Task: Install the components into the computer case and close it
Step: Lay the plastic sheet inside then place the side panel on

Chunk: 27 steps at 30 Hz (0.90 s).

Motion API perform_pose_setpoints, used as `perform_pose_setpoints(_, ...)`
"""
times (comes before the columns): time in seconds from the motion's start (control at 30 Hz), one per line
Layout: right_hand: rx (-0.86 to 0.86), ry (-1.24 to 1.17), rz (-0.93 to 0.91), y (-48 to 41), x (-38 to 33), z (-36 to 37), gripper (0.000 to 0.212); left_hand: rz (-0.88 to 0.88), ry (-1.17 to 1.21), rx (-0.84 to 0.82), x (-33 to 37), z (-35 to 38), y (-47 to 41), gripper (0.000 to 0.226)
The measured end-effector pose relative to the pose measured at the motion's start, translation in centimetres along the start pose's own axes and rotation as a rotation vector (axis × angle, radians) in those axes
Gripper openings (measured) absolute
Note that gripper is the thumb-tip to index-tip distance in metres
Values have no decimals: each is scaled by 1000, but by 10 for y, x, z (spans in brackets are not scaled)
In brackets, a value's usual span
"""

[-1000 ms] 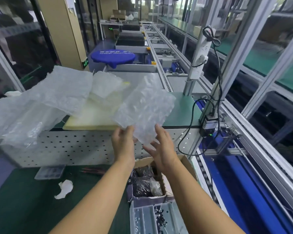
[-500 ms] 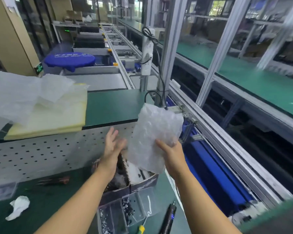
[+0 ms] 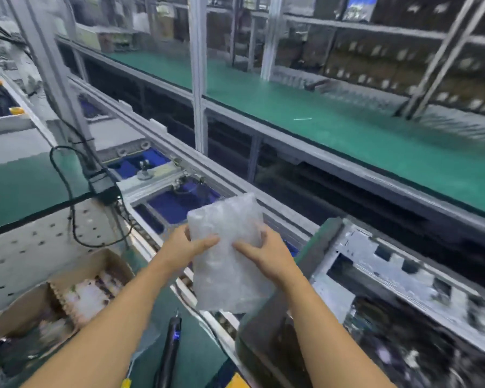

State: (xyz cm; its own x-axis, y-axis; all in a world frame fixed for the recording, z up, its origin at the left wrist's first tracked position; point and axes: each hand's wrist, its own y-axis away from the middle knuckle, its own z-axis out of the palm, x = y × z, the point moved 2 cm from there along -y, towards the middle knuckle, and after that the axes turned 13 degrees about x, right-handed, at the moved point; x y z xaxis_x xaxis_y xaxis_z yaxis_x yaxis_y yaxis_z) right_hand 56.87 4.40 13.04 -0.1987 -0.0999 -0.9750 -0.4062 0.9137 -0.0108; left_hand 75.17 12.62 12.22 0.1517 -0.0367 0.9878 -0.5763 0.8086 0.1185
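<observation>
Slippage is the main worry: the translucent bubble-wrap packet hangs in the air past the right edge of the green bench, over the roller rail, just beside the open silver metal computer case. The left hand and right hand both pinch its upper half, thumbs across the front; slick film could slide out, dropping whatever is inside onto the rail or case. Its contents cannot be made out. Counted: one packet, two hands, one case, one black electric screwdriver, one brown cardboard box.

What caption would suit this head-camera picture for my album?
Left hand and right hand grip a bubble-wrap pouch near an open computer case.
</observation>
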Motion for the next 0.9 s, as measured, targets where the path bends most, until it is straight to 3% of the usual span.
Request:
perform_pose_setpoints(0.1,233,0,2,7,14,-56,56,-144,112,-71,-3,57,7,41)
perform_pose_setpoints(0.23,203,-134,283,25,37,-127,109,-230,109,-266,-10,125,18,53)
perform_pose_setpoints(0.27,191,-185,345,30,42,-144,107,-229,110,-307,-12,143,23,51)
perform_pose_setpoints(0.33,203,-225,389,42,52,-179,79,-216,100,-356,-18,181,35,47)
perform_pose_setpoints(0.43,342,-126,324,63,60,-237,44,-213,72,-410,-31,237,55,46)
perform_pose_setpoints(0.53,496,-34,274,82,62,-297,42,-217,13,-459,-40,283,70,46)
perform_pose_setpoints(0.6,469,61,281,92,65,-323,42,-219,-62,-504,-47,305,77,54)
perform_pose_setpoints(0.67,382,206,293,96,72,-336,42,-218,-162,-525,-57,319,80,78)
perform_pose_setpoints(0.73,269,363,309,94,84,-336,43,-100,-300,-514,-63,324,82,107)
perform_pose_setpoints(0.77,218,416,313,92,91,-332,44,49,-421,-490,-65,324,81,112)
perform_pose_setpoints(0.83,113,546,325,86,104,-324,46,422,-736,-437,-67,320,79,111)
perform_pose_setpoints(0.9,-13,762,305,79,115,-315,52,654,-891,-462,-74,315,80,100)
